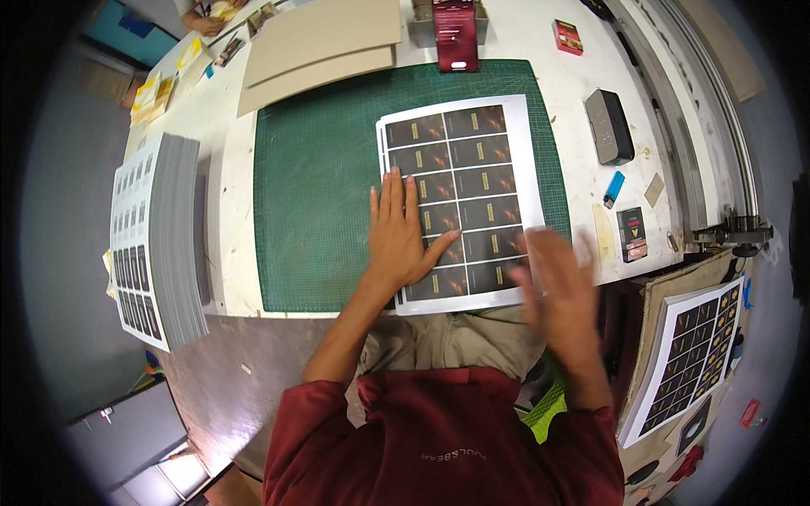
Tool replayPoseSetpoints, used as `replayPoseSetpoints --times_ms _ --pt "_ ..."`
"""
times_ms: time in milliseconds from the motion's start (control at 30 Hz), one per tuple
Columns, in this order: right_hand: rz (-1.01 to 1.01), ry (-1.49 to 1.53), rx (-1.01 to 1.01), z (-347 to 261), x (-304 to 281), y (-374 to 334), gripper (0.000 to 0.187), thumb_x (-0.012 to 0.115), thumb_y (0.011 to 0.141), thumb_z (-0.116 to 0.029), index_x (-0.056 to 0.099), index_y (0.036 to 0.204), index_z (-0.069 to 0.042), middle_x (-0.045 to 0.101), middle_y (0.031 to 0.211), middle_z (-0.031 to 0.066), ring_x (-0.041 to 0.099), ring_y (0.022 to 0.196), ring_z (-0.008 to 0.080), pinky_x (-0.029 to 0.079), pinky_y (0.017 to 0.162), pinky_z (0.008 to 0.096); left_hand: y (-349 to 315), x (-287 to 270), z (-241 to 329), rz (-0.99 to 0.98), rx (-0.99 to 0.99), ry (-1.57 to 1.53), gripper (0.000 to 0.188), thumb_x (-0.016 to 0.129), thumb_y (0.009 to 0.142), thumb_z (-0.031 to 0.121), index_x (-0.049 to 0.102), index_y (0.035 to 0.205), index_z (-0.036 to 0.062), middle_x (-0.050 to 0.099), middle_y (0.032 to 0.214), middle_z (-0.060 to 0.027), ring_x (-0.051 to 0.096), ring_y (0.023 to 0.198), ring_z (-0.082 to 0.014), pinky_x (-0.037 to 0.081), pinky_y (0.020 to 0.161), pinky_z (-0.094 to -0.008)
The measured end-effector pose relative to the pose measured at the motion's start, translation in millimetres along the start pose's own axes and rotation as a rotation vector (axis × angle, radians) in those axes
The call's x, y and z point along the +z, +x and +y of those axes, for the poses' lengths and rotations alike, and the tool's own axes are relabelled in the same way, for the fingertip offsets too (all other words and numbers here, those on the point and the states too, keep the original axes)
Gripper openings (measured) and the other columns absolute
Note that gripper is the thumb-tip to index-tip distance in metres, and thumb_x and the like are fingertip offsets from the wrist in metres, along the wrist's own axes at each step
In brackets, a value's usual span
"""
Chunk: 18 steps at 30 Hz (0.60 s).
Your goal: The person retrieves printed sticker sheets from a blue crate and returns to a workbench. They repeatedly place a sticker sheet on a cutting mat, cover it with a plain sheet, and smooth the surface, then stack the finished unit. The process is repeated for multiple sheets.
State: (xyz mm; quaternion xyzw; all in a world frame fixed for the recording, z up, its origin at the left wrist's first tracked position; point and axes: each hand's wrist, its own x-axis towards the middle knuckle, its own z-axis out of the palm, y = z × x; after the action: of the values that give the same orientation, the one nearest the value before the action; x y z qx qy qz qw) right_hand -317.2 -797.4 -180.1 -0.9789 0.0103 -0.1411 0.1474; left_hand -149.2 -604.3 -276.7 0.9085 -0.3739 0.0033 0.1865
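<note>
A small stack of white sheets (533, 198), printed with rows of dark card designs, lies on the green cutting mat (316, 202). My left hand (398, 236) rests flat on the left part of the top sheet, fingers stretched forward and thumb spread to the right; it holds nothing. By the sheet's lower right edge is my right hand (561, 282), blurred by motion. Its fingers look extended and apart, with no object visible in them. Whether it touches the paper I cannot tell.
A tall stack of printed sheets (173, 244) stands at the table's left edge. Grey-brown boards (325, 42) and a phone (456, 38) lie beyond the mat. To the right are a black clock-like box (609, 126), a blue lighter (614, 189), small boxes and a metal rail (709, 110).
</note>
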Motion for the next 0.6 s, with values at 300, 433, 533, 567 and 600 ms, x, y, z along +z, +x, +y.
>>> replayPoseSetpoints --times_ms 300,433,533,567,600 --pt "-0.218 0.125 0.239 6.8 66.2 -36.5 0.060 0.064 0.091 -0.028 0.048 0.144 -0.008 0.032 0.157 0.0193 0.027 0.145 0.0427 0.020 0.114 0.0649 57.4 10.0 0.4 0.033 0.056 0.158 0.106 0.050 0.090 0.068 0.025 0.143 -0.0208 0.018 0.150 -0.0444 0.017 0.144 -0.0527 0.010 0.118 -0.0591" --pt "-0.210 0.131 0.233 5.9 65.2 -36.2 0.060 0.065 0.089 -0.029 0.049 0.144 -0.008 0.032 0.157 0.0179 0.027 0.145 0.0423 0.020 0.113 0.0661 150.6 31.5 2.1 -0.021 -0.024 0.124 0.101 0.043 0.092 0.069 0.027 0.144 -0.0170 0.020 0.152 -0.0392 0.016 0.146 -0.0483 0.011 0.119 -0.0566" --pt "-0.184 0.126 0.229 7.7 68.6 -38.7 0.061 0.066 0.089 -0.029 0.049 0.143 -0.008 0.031 0.157 0.0181 0.028 0.144 0.0421 0.020 0.112 0.0673 155.0 52.1 44.6 0.009 0.195 0.075 0.091 0.039 0.096 0.063 0.028 0.147 -0.0121 0.022 0.156 -0.0314 0.015 0.148 -0.0438 0.012 0.119 -0.0557" --pt "-0.152 0.147 0.242 8.5 69.6 -38.5 0.054 0.067 0.088 -0.029 0.056 0.136 -0.006 0.038 0.153 0.0195 0.030 0.143 0.0423 0.020 0.111 0.0683 142.0 55.5 64.4 -0.078 0.269 0.018 0.086 0.039 0.098 0.060 0.029 0.148 -0.0095 0.022 0.157 -0.0287 0.015 0.148 -0.0425 0.012 0.119 -0.0553" --pt "-0.163 0.157 0.255 9.4 71.4 -40.1 0.052 0.067 0.088 -0.029 0.058 0.134 -0.006 0.040 0.152 0.0196 0.030 0.143 0.0420 0.019 0.111 0.0686 117.5 55.5 81.9 -0.169 0.350 -0.038 0.081 0.038 0.099 0.057 0.029 0.149 -0.0070 0.022 0.158 -0.0260 0.015 0.149 -0.0413 0.012 0.120 -0.0550"
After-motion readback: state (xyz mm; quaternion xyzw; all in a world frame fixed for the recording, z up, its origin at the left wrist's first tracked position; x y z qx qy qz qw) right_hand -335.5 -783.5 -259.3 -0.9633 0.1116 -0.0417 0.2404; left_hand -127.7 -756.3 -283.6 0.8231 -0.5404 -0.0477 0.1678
